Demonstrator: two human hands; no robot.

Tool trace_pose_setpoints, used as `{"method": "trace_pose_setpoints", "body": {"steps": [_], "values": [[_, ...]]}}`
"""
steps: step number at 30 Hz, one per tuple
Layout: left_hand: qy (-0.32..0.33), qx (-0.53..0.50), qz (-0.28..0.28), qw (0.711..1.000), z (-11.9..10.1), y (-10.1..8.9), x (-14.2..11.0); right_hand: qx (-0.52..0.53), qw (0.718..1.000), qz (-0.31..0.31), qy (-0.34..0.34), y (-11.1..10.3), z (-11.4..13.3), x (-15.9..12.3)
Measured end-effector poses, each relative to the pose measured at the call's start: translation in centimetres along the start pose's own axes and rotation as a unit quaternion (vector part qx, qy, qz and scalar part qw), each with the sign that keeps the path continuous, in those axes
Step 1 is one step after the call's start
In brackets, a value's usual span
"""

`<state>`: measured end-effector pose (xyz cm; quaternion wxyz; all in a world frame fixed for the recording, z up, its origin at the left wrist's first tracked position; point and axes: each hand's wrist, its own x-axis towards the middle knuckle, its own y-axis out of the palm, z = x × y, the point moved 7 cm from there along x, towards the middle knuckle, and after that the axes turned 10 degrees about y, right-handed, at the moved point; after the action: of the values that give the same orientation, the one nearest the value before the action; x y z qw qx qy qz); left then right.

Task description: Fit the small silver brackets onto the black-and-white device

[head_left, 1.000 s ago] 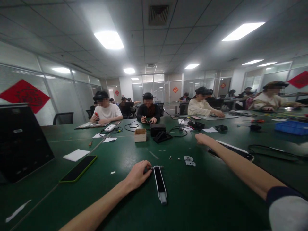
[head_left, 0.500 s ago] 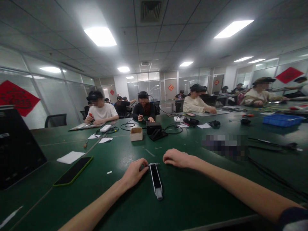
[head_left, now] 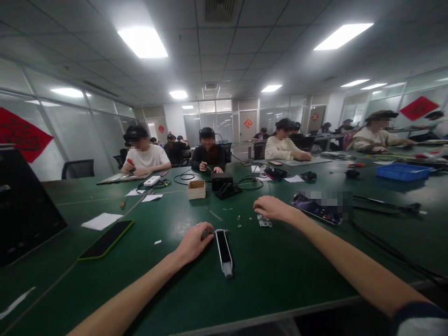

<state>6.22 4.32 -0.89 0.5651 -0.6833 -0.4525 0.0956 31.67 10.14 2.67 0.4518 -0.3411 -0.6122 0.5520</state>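
A long narrow white-framed device (head_left: 224,252) with a dark panel and a grey end lies on the green table (head_left: 157,289). My left hand (head_left: 194,240) rests beside its far end, fingers curled towards the small metal crosspiece there; whatever the fingertips hold is hidden. Farther off and to the right, my right hand (head_left: 272,207) is low over the table with bent fingers pointing down, and I cannot make out what is in them. Just below that hand lies a small perforated metal plate (head_left: 265,222). Several tiny metal parts (head_left: 239,218) lie between the hands.
A green-edged phone (head_left: 107,240) and a white paper (head_left: 101,221) lie left. Ahead stand a small cardboard box (head_left: 196,190) and a black device (head_left: 222,182). To the right are a lit phone (head_left: 317,209), cables (head_left: 388,211) and a blue tray (head_left: 402,172). Co-workers sit opposite.
My right hand has moved right and away from the device, uncovering the metal plate and tiny parts. My left hand stays by the device's far end. The view has shifted slightly.
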Motion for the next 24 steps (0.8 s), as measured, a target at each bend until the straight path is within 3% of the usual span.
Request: {"method": "trace_pose_setpoints", "body": {"steps": [3,8,24], "values": [[-0.004,-0.002,-0.001,1.0,0.0,0.1,0.1,0.027,0.996,0.075,0.033,0.5,-1.4,-0.5],[0.002,-0.001,0.0,1.0,-0.3,0.1,0.4,0.089,0.984,0.146,0.045,1.6,-1.4,-1.0],[-0.004,0.02,-0.007,1.0,-1.2,-0.4,-0.1,0.063,0.994,0.084,0.011,0.6,-0.9,-1.0]]}}
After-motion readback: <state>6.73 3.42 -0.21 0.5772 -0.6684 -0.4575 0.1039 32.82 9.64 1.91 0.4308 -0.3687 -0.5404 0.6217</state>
